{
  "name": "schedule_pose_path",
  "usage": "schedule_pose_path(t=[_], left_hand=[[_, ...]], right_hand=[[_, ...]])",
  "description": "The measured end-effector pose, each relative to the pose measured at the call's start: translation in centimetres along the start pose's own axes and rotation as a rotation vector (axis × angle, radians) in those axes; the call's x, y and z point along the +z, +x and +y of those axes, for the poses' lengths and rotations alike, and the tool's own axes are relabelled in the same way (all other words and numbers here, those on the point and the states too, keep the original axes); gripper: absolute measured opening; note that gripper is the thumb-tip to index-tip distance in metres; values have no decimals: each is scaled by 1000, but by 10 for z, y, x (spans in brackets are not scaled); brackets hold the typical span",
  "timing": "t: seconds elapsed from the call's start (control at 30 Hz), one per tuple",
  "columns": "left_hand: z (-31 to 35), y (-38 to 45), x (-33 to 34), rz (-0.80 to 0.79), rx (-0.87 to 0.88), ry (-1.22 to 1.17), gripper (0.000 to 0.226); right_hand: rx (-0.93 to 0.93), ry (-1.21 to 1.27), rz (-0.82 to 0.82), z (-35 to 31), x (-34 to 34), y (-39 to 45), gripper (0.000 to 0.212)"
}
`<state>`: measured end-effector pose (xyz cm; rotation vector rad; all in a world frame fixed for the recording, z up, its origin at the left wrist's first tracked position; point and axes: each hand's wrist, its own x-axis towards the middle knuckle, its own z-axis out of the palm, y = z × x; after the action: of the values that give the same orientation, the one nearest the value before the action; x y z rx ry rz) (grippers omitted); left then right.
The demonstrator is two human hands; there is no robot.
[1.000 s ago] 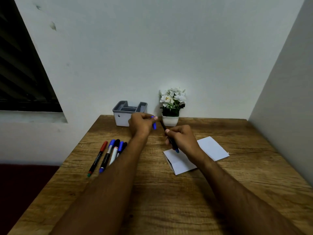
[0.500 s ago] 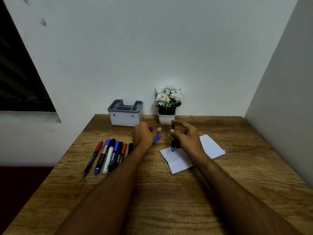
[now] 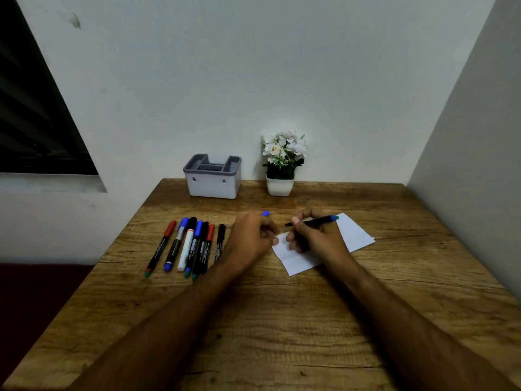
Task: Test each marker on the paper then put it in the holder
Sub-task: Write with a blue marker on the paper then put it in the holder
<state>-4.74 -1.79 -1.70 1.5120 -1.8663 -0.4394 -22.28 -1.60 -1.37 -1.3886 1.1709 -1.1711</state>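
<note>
Over the paper (image 3: 355,235) our right hand (image 3: 315,235) pinches the uncapped marker (image 3: 313,220), its long axis running 9 to 3 o'clock, tip toward 9 (not yet on the sheet). Our left hand (image 3: 251,238), at 9 o'clock, curls around the blue cap (image 3: 265,213); we judge tilting the tip down comes next.

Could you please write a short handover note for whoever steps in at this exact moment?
Right hand: holds an uncapped marker lying almost flat over the paper; whether its tip touches the paper cannot be told.
Left hand: closed on the blue cap, resting at the paper's left edge.
Seven markers lie in a row on the table, left of the hands.
The holder stands at the back by the flower pot; no markers show in it.
Done: none stored. Left: finish this test, recap, store it, then the other seven.
</note>
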Motion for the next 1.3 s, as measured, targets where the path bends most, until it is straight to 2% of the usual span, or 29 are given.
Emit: schedule_pose_path(t=[0.13, 0.33, 0.57, 0.73, 0.9, 1.0, 1.2, 1.3], left_hand=[[-4, -1, 1, -91, 6, -11, 30], [1, 4, 1, -164, 80, 5, 27], [-6, 12, 8, -166, 129, -47, 29], [-15, 11, 13, -189, 113, -99, 34], [-20, 14, 12, -249, 156, -121, 38], [-25, 17, 13, -282, 245, -1, 43], [-31, 20, 17, -498, 396, 224, 58], [-40, 22, 17, -566, 348, 278, 54]], right_hand=[[13, -4, -76, -1, -10, -7, 35], [-35, 38, -150, -5, -27, -7, 21], [-95, -94, -163, 0, -32, 1, 16], [-129, -181, -109, 7, -30, 1, 23], [-196, -299, -201, 9, -33, 1, 25], [-207, -298, -200, 7, -42, 4, 24], [-256, -288, -181, 9, -43, 5, 25], [-293, -296, -188, 9, -38, -2, 23]])
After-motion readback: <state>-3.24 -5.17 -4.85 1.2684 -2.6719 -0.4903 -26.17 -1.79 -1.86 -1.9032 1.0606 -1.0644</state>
